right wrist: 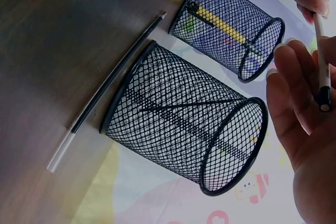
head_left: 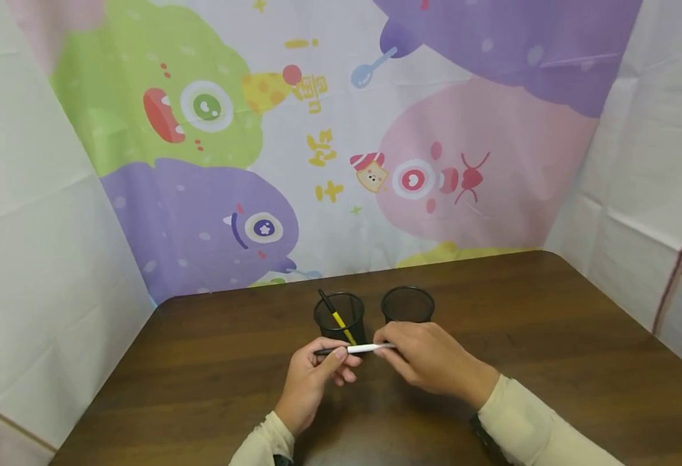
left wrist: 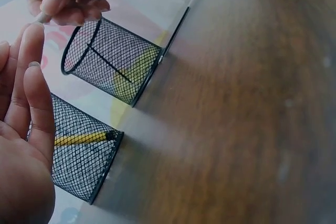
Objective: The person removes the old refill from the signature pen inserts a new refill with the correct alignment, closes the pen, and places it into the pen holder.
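A white pen [head_left: 364, 348] with a black section lies level between my two hands. My left hand [head_left: 313, 383] holds its black part, thumb on top and fingers beneath. At the white part's other end, my right hand [head_left: 434, 357] pinches with thumb and fingertips; the right wrist view shows a black tip [right wrist: 324, 98] there. Just beyond the hands stand two black mesh pen cups, the left cup [head_left: 316, 318] and the right cup [head_left: 408, 287]. A yellow and black pen [head_left: 338, 318] leans in the left cup.
A thin pen refill [right wrist: 118, 69], dark with a clear end, lies on the brown wooden table [head_left: 213, 382] by the right cup's base. A cartoon-printed cloth [head_left: 341, 246] hangs behind the table, with pale cloth [head_left: 32, 213] at the sides.
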{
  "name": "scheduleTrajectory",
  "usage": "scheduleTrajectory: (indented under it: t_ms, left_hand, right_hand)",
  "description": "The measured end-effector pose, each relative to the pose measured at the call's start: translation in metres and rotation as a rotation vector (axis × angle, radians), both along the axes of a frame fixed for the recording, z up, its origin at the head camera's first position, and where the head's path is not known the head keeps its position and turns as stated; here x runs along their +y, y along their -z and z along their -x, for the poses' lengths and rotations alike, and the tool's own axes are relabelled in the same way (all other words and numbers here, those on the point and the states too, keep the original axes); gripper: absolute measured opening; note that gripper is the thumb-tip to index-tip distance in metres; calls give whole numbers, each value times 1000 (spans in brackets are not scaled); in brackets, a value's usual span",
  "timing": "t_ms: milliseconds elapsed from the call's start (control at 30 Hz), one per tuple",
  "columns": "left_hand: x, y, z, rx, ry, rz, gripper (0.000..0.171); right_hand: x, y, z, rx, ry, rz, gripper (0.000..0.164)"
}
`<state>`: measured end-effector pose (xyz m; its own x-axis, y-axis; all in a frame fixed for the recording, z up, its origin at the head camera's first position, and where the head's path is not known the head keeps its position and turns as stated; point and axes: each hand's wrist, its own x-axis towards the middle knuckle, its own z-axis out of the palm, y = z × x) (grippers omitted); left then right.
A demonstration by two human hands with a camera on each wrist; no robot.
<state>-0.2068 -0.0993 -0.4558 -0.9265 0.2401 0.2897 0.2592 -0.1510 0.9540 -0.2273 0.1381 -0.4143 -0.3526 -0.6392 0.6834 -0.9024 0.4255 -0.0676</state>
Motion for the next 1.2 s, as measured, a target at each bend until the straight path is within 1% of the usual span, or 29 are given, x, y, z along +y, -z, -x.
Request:
scheduleTrajectory:
  t_ms: [133, 300, 467, 533, 600, 700, 900, 1067, 1200]
  left_hand:
    - [-1, 1, -1, 21, 7, 1, 25]
    - [-3, 0, 1, 41, 14, 9, 27]
    - [-5, 0, -1, 16, 7, 10, 25]
    - [-5, 1, -2, 5, 1, 10, 24]
    - [-5, 1, -2, -2, -7, 7, 23]
    - [-3, -1, -1, 5, -7, 5, 22]
    - [-1, -1, -2, 19, 12, -12, 19]
    - [-2, 0, -3, 6, 16, -30, 17]
    - [-2, 0, -1, 25, 26, -42, 19]
  right_hand:
    - [-1, 2, 0, 8, 11, -32, 6]
    - [-2, 1, 2, 30, 26, -59, 10]
    - [-2, 1, 1, -25, 33, -53, 9]
    - [-2, 2, 0, -51, 31, -37, 12]
    - [-1, 3, 0, -53, 32, -21, 16]
    - [1, 3, 2, -20, 33, -7, 17]
    - [1, 4, 3, 70, 0, 24, 9]
    - [1, 6, 3, 70, -12, 10, 11]
    - [1, 4, 5, 72, 0, -6, 10]
